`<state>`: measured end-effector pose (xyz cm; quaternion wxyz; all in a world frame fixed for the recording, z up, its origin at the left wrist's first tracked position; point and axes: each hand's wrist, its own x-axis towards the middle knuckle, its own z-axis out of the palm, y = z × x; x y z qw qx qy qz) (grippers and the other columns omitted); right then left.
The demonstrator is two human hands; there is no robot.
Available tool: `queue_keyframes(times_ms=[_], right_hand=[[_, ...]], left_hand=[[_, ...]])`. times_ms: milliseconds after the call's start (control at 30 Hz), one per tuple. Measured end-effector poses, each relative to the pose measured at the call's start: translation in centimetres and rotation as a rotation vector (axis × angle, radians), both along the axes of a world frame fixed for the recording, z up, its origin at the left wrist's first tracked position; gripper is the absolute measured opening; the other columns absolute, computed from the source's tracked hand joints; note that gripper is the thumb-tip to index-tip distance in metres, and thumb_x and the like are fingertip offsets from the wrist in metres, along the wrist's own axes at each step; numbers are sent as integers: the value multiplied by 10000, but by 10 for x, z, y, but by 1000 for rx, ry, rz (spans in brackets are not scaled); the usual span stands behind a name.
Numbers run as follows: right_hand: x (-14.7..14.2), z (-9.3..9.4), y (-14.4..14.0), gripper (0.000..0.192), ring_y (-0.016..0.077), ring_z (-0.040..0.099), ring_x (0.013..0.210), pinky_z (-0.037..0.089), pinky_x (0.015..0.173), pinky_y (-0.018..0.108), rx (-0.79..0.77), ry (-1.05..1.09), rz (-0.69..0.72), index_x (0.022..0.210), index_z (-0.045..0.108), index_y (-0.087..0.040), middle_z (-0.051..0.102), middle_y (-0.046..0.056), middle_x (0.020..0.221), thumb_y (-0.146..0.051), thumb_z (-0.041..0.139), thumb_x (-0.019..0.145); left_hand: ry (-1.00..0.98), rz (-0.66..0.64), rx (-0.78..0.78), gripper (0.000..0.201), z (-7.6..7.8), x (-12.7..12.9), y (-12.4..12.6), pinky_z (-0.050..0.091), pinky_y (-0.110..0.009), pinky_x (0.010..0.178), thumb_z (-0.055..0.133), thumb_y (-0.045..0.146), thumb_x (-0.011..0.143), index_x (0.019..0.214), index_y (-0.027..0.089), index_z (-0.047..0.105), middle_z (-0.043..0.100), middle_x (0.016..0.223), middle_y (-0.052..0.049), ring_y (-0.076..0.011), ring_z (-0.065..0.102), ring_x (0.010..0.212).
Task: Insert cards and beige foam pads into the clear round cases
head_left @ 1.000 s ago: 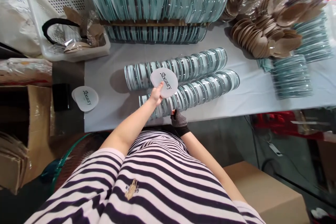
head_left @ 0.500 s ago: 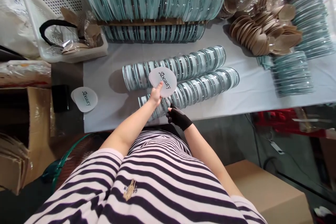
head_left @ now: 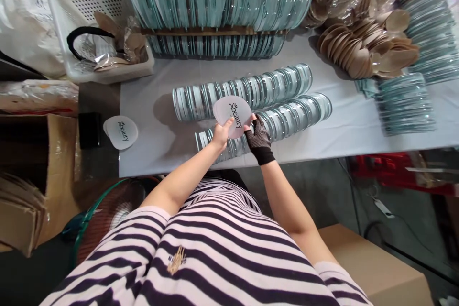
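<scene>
White rounded cards (head_left: 229,106) printed "Sbeauty" are held above the table in a small fanned stack. My bare left hand (head_left: 221,134) grips their lower left side, thumb on top. At the right edge, my right hand (head_left: 258,137), in a black fingerless glove, pinches the cards between thumb and fingers. Beneath them lie two slanting rows of clear, pale-green-edged round pieces packed on edge, the back row (head_left: 276,83) and the front row (head_left: 297,117). The cards and hands hide part of the front row. More printed cards (head_left: 124,133) rest at the table's left edge.
A white basket (head_left: 148,69) with bagged items stands back left. Larger rows of clear pieces (head_left: 215,0) line the back. Brown spoon-shaped pieces (head_left: 351,52) and more stacked clear pieces (head_left: 407,105) lie on the right. A cardboard box (head_left: 376,263) stands below, right.
My right hand has risen from the table's front edge to the right edge of the cards and now grips them. The view has shifted slightly.
</scene>
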<state>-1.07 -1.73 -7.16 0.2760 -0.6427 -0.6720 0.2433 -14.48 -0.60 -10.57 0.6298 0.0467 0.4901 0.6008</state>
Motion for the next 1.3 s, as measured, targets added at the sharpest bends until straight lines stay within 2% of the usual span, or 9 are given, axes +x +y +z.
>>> queue_keyframes(times_ms=[67,133,233,333,467,567,867,1067,1300], right_hand=[[-13,-1,-8,572,276,439,1344,381,1109,465,68,-28,70,1390,487,-162,490,158,1441,-416,510,878],[-27,-4,-14,516,261,543,1233,474,1017,426,48,12,54,1337,533,-168,584,149,1335,-409,492,883],[-30,-8,-20,475,226,661,969,564,799,343,-70,98,-124,1275,565,-137,702,129,1087,-387,404,904],[-4,2,-48,504,239,677,917,555,732,327,-87,-5,-298,1259,579,-107,712,154,1052,-414,370,919],[34,24,-125,405,247,691,836,526,737,315,-257,-329,-2,1065,694,-159,740,133,924,-436,453,895],[32,26,-158,375,210,697,821,497,720,269,-377,-422,197,1093,688,-199,748,93,927,-375,396,935],[-49,-1,-85,337,212,692,839,396,644,262,-612,-596,259,1216,545,-218,734,87,966,-413,419,971],[-43,3,-92,316,189,666,763,335,598,258,-575,-580,184,1141,560,-204,719,77,939,-383,341,1000],[-29,-15,-85,270,184,647,775,329,610,251,-529,-529,214,1073,602,-175,719,89,937,-323,398,973]], left_hand=[[11,-2,-12,279,2,-2,-7,505,-416,970,777,276,731,965,136,719,754,1005,-95,-269,678,1049],[-9,-38,-22,250,3,-4,-14,512,-424,951,767,279,741,929,122,719,753,983,-114,-283,685,1031],[-54,-78,-37,239,5,-11,-17,526,-418,940,761,286,763,926,118,715,754,977,-121,-275,693,1014],[-63,-8,-100,272,6,-26,-8,531,-415,958,770,290,772,992,142,708,752,1025,-104,-257,691,1035],[-63,62,-132,251,2,-46,8,517,-437,992,744,257,807,1024,138,705,742,1080,-111,-255,680,1075],[-62,67,-137,234,-2,-49,12,516,-424,999,716,223,832,1045,129,700,745,1076,-106,-240,679,1081],[-47,86,-136,259,-6,-47,10,519,-401,993,724,236,826,1062,131,700,747,1072,-108,-229,684,1069],[-81,86,-150,247,-8,-49,10,511,-414,1000,714,239,832,1058,138,704,747,1074,-108,-242,672,1098],[-65,38,-88,252,-8,-50,7,503,-396,1008,679,191,853,1098,129,689,744,1090,-102,-225,678,1073]])
